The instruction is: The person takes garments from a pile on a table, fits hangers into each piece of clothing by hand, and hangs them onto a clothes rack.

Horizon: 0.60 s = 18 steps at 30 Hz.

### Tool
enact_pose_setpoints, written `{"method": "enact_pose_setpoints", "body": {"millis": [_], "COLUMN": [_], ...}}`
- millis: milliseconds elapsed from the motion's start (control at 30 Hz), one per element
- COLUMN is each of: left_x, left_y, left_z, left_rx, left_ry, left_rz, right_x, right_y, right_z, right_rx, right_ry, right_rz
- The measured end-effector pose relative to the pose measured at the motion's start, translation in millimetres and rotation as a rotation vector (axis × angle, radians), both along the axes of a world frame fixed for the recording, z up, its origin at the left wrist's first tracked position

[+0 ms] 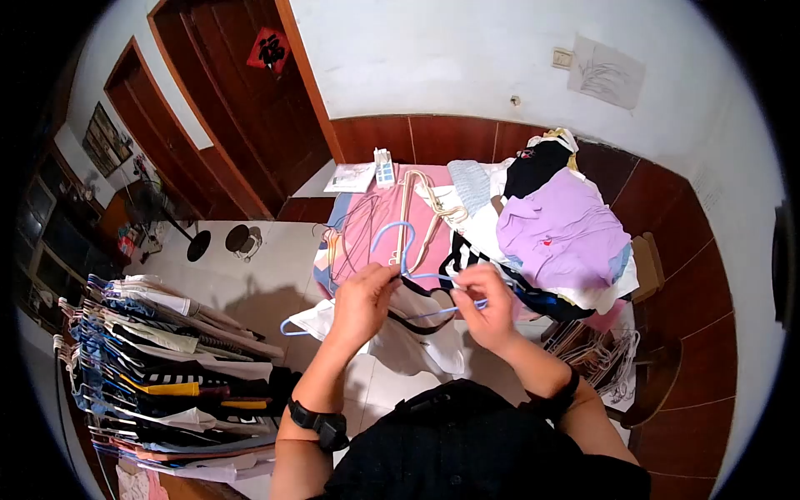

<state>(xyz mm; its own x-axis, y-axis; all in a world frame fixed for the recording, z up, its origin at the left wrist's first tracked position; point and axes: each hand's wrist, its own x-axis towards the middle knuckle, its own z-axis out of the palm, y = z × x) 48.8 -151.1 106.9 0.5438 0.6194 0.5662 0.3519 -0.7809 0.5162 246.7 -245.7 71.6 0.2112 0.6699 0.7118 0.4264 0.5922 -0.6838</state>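
A blue hanger [409, 250] is held in front of me with its hook pointing up and away. A white shirt with a dark neckband [421, 348] hangs partly on it. One hanger end sticks out past the shirt at the left. My left hand [364, 302] is closed near the base of the hook, pinching the dark neckband beside the hanger. My right hand [485, 307] has its fingers closed around the hanger's right arm, close to the neckband. Whether those fingers also hold cloth is hidden.
Ahead, a pink-covered table [371, 218] bears loose hangers [414, 212] and piled clothes [562, 229]. A rack of hung garments [183, 375] stands to my left. More hangers [612, 362] lie at the right. A stool [243, 240] and a fan [197, 246] stand on the floor.
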Motion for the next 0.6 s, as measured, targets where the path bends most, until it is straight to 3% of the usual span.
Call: {"method": "enact_pose_setpoints", "body": {"millis": [67, 167, 267, 367, 400, 433, 567, 600], "left_x": [6, 17, 27, 34, 36, 37, 36, 33], "left_y": [-3, -11, -20, -33, -37, -41, -50, -52], "left_z": [21, 48, 65, 80, 85, 87, 93, 93], "left_rx": [0.044, 0.049, 0.075, 0.13, 0.142, 0.15, 0.138, 0.147], "left_ry": [0.001, -0.027, -0.059, -0.075, -0.063, -0.058, -0.05, -0.065], "left_rz": [0.031, 0.038, 0.022, -0.024, -0.04, -0.041, -0.048, -0.04], "right_x": [23, 36, 45, 44, 45, 42, 16, 15], "right_y": [-16, -30, -17, 29, 47, 65, 100, 105], "right_z": [-9, -39, -73, -94, -98, -102, -104, -105], "right_rx": [0.043, -0.313, -0.464, -0.272, -0.255, -0.267, -0.089, -0.019], "right_ry": [-0.118, -0.183, -0.304, -0.231, -0.181, -0.326, -0.153, -0.309], "right_rz": [-0.016, 0.129, 0.065, -0.042, 0.074, 0.028, 0.056, 0.092]}}
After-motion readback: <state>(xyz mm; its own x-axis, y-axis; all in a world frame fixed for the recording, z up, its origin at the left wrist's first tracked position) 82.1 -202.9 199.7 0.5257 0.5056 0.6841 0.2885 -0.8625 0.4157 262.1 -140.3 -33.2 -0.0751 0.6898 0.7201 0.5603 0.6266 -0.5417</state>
